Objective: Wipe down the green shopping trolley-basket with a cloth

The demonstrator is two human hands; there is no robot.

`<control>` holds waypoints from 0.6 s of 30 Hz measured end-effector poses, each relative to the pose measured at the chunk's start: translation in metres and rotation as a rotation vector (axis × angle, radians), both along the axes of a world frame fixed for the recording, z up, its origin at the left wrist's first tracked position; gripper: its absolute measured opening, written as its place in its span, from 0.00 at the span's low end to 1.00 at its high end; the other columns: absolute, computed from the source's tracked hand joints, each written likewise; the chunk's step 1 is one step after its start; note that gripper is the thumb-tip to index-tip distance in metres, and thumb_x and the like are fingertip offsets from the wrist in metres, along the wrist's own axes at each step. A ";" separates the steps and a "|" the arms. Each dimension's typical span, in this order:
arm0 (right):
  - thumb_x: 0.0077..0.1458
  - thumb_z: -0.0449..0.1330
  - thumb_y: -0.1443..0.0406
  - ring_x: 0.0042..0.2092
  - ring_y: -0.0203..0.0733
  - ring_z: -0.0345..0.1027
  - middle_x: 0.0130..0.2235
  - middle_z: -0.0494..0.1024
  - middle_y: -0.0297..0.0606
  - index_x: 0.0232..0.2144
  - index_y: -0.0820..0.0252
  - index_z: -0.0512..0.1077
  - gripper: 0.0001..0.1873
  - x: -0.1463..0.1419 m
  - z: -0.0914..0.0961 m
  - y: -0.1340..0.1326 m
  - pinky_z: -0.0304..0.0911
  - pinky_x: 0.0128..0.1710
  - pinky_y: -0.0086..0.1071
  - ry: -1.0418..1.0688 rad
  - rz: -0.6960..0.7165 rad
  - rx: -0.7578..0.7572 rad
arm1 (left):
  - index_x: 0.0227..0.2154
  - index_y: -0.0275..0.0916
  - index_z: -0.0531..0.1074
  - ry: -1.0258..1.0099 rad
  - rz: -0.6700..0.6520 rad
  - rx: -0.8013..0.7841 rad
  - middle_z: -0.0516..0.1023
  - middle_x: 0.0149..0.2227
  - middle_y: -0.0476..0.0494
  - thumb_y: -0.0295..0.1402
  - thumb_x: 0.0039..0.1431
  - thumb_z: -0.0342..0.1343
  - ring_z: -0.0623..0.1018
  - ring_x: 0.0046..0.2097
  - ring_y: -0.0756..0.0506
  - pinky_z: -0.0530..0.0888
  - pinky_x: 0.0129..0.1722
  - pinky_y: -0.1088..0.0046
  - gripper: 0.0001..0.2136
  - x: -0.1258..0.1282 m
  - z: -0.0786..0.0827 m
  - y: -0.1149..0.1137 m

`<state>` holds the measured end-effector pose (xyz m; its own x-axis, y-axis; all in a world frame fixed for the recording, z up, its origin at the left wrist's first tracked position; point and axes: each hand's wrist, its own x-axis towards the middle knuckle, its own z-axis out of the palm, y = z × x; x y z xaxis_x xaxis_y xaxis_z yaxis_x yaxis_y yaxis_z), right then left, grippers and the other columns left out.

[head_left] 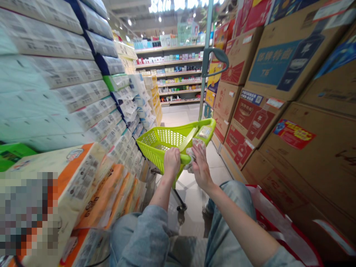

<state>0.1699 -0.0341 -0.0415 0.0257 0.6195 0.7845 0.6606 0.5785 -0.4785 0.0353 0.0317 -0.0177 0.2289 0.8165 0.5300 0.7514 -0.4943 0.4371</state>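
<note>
Curling my left fingers tight, I hold the green rim of the lime-green shopping basket, closed firmly around it. My right fingers stand straight and spread, not wrapped around anything, their edge against a crumpled pale packet at the basket's near corner, just beside the rim. I cannot tell whether that packet is caught against my fingers or only touching them. A flat pale strip leans across the corner, and a small labelled packet lies just behind it, at the basket's far side.

As I judge it, the step in hand is dealing with the crumpled packet at the basket's edge. Any move from here calls for my right fingers, since my left hand is the one steadying the basket.

Further out, my right hand bends back at the wrist. My left arm reaches forward nearly straight, while my right arm comes in from the side, above my knee in blue jeans.

The basket stands on a wheeled frame with a small castor on the tiled floor. Stacked packs of toilet paper rise on my left, cardboard boxes on my right, and a red-edged bag sits by my right knee.
</note>
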 end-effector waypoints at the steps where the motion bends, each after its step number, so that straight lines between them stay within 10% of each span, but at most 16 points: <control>1: 0.63 0.42 0.66 0.68 0.47 0.36 0.67 0.50 0.41 0.66 0.54 0.43 0.30 0.005 -0.003 0.000 0.42 0.65 0.57 -0.052 0.009 0.011 | 0.27 0.39 0.66 0.003 0.002 0.001 0.71 0.31 0.43 0.31 0.67 0.32 0.70 0.36 0.45 0.66 0.41 0.67 0.19 0.000 0.000 0.000; 4: 0.63 0.44 0.67 0.68 0.47 0.38 0.67 0.51 0.44 0.67 0.55 0.40 0.32 0.032 -0.008 0.008 0.46 0.64 0.56 -0.261 0.068 0.046 | 0.28 0.39 0.66 0.023 0.006 0.004 0.72 0.31 0.43 0.31 0.67 0.31 0.71 0.37 0.45 0.66 0.40 0.67 0.19 0.002 -0.001 0.000; 10: 0.59 0.55 0.59 0.61 0.48 0.57 0.54 0.71 0.41 0.57 0.50 0.64 0.23 0.079 0.006 0.028 0.51 0.63 0.52 -0.460 0.152 0.072 | 0.28 0.40 0.65 0.147 -0.003 0.041 0.72 0.31 0.44 0.30 0.67 0.32 0.70 0.36 0.46 0.64 0.39 0.68 0.18 0.010 -0.001 -0.003; 18: 0.55 0.59 0.52 0.52 0.50 0.63 0.44 0.74 0.43 0.47 0.57 0.69 0.21 0.077 0.029 0.036 0.58 0.56 0.52 -0.474 0.294 0.057 | 0.27 0.40 0.65 0.130 0.045 0.026 0.72 0.31 0.44 0.31 0.67 0.33 0.70 0.35 0.45 0.63 0.38 0.68 0.18 0.017 0.000 -0.004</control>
